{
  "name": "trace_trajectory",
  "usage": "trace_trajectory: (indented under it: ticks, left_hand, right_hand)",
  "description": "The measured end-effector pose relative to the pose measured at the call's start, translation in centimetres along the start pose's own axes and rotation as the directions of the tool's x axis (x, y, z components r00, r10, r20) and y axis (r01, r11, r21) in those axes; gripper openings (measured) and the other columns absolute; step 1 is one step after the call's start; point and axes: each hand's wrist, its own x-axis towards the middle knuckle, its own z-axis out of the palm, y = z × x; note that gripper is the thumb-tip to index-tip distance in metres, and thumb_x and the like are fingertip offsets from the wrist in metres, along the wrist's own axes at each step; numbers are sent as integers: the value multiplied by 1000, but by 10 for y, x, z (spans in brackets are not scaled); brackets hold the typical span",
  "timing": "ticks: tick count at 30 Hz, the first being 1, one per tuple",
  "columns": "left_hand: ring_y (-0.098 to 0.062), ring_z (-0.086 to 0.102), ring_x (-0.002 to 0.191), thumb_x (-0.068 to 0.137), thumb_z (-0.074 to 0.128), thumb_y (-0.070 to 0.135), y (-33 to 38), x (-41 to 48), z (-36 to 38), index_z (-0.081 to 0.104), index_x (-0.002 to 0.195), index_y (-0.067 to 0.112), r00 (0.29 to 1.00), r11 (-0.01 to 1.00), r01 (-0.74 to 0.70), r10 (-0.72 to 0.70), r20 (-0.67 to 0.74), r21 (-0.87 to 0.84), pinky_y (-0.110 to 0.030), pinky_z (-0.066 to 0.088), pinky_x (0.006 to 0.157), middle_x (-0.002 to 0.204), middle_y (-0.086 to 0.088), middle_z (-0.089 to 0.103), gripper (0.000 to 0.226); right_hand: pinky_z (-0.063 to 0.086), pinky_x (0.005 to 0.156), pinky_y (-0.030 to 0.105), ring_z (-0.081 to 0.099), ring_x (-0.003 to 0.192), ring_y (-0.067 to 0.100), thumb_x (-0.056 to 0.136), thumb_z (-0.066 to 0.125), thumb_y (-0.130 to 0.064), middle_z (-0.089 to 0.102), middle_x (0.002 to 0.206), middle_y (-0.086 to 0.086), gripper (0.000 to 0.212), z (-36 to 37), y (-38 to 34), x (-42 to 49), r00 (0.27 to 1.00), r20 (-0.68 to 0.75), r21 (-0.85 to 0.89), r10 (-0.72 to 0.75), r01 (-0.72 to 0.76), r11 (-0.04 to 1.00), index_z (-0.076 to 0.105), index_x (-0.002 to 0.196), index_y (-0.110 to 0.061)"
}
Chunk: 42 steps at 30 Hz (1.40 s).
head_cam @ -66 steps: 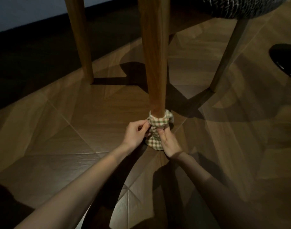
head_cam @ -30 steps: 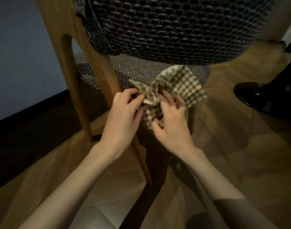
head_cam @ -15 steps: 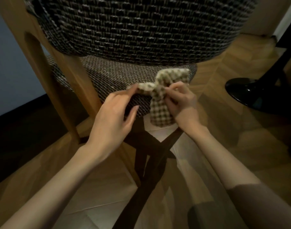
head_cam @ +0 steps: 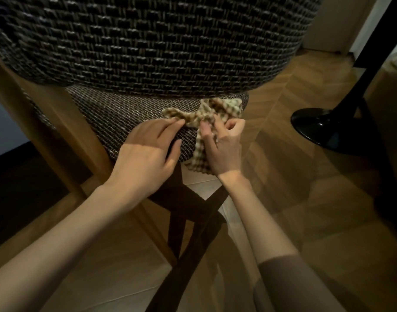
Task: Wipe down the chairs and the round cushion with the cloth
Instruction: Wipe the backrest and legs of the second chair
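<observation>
A chair with a dark woven backrest (head_cam: 152, 41) fills the top of the view; its woven seat (head_cam: 116, 118) sits below on wooden legs (head_cam: 64, 136). A green-and-cream checked cloth (head_cam: 206, 113) lies bunched over the seat's rear right edge, one end hanging down. My left hand (head_cam: 148, 152) rests on the seat rim and pinches the cloth's left corner. My right hand (head_cam: 224, 149) grips the bunched middle and the hanging part.
Wooden herringbone floor (head_cam: 305, 199) spreads all around. A glossy black round base (head_cam: 316, 124) with a dark pole stands on the floor at the right. A dark wall strip runs along the left. Dark crossed shadows fall on the floor under the seat.
I rose from the chair leg's foot, where the cloth was wrapped, to the seat. Over the last half second both hands moved the cloth up onto the seat's rear edge.
</observation>
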Motion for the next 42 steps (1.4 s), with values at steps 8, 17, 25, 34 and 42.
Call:
trace_trajectory:
  ticks: [8,17,25,34,42]
  left_hand:
    - [-31,55,119,99,44,27,1,-3,8,58,125,2,997,994,-26,33,-64,105,-41,39,104,124,-15,61,38]
    - [-24,52,122,98,33,33,0,7,17,50,137,18,997,991,-23,32,-67,129,-39,37,107,131,-5,58,44]
    - [-24,56,119,97,43,28,0,5,24,64,123,16,983,994,-53,69,-171,94,-38,41,105,125,-4,63,35]
    - [-23,54,121,98,40,29,-2,4,25,62,124,15,982,994,-91,101,-159,68,-38,40,105,127,-4,61,37]
    - [-26,54,121,99,42,27,-2,4,22,61,124,13,981,991,-107,119,-154,80,-39,40,105,127,-7,60,35]
  right_hand:
    - [31,60,15,53,70,16,93,50,-24,61,80,13,33,7,-3,-19,941,-176,-30,-289,289,957,66,85,3]
    - [24,60,19,37,62,3,98,49,-10,45,72,4,27,10,53,48,948,-309,183,79,-22,983,46,71,-10]
    - [28,59,20,36,62,2,97,43,-23,44,70,-4,30,19,27,3,970,-243,220,-14,69,973,51,70,-10]
    - [34,60,36,41,66,16,100,44,-16,46,69,3,30,2,70,61,982,-149,274,115,-70,959,48,71,-11]
    - [32,57,30,42,59,11,102,43,-19,46,62,-4,36,8,50,44,956,-137,379,259,-191,906,45,66,-20]
